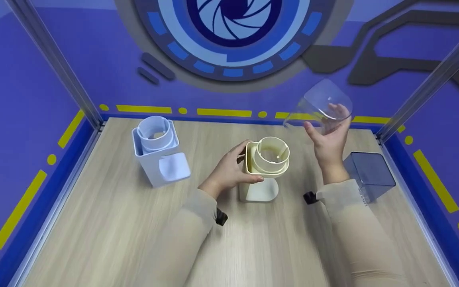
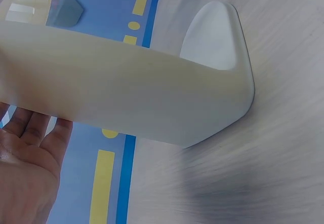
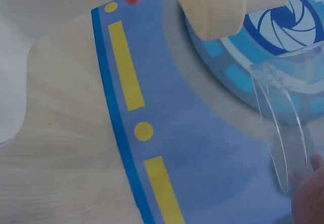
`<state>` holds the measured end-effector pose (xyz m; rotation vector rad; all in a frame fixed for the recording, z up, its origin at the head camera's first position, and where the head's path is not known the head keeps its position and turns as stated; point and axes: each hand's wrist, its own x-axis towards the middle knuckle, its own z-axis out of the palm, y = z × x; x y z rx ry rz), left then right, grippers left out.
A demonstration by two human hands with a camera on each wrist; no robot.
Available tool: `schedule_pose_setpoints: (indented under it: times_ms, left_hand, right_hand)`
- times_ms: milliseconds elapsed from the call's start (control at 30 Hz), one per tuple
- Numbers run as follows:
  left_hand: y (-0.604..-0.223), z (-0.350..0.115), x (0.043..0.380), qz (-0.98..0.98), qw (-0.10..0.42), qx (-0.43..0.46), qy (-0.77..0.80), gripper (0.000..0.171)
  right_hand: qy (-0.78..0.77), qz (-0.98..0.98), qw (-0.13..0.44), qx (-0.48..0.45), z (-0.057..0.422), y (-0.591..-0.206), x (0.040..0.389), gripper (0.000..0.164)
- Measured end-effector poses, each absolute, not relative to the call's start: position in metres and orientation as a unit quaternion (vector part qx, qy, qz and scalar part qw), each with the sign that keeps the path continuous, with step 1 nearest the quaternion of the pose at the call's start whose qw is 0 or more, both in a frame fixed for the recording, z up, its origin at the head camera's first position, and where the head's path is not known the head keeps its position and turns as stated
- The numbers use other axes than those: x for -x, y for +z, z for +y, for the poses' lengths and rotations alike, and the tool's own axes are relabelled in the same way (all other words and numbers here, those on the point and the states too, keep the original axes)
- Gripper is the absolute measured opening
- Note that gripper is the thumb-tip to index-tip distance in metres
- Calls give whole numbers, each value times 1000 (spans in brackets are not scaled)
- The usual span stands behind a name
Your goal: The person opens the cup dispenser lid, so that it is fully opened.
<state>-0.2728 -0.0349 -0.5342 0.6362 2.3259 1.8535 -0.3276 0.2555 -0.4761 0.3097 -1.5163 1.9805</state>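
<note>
My left hand [image 1: 229,171] grips the upper part of a cream plastic dispenser stand [image 1: 271,167], thumb along the near side. The stand has a round collar on top and a tray-like foot [image 1: 264,190] low at the front. In the left wrist view, the fingers lie behind its tall smooth wall [image 2: 111,82]. To the right and higher up, my right hand [image 1: 330,149] holds a clear plastic container [image 1: 325,95] in the air, thumb and fingers around its near end. The right wrist view shows the container's transparent edge [image 3: 278,127] apart from the cream collar [image 3: 217,11].
A similar pale blue dispenser stand [image 1: 153,169] is on the wooden table [image 1: 94,223] at the left. A grey-tinted clear container [image 1: 373,169] stands at the right, partly behind my right wrist. Blue printed panels [image 1: 229,97] close off the back and sides.
</note>
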Motion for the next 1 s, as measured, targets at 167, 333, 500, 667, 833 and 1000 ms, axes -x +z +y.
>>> schedule_pose_setpoints:
  times_ms: [167, 333, 500, 667, 833, 1000]
  left_hand:
    - [-535, -34, 273, 763, 53, -205, 611, 118]
    - [-535, -34, 272, 762, 54, -203, 613, 120]
    - [-534, -35, 272, 765, 53, -203, 609, 119]
    - [-534, -35, 272, 767, 53, -203, 607, 120]
    - [-534, -35, 273, 769, 47, -210, 601, 115]
    - [-534, -35, 273, 770, 43, -217, 598, 113]
  right_hand:
    - [739, -597, 305, -72, 259, -490, 334, 88]
    - [702, -649, 291, -25, 265, -501, 336, 89]
    - [656, -698, 287, 16, 269, -510, 337, 94]
    - [644, -711, 277, 54, 274, -519, 341, 97]
    - [636, -726, 246, 87, 279, -529, 342, 94]
    - [621, -747, 214, 104, 284, -539, 343, 99]
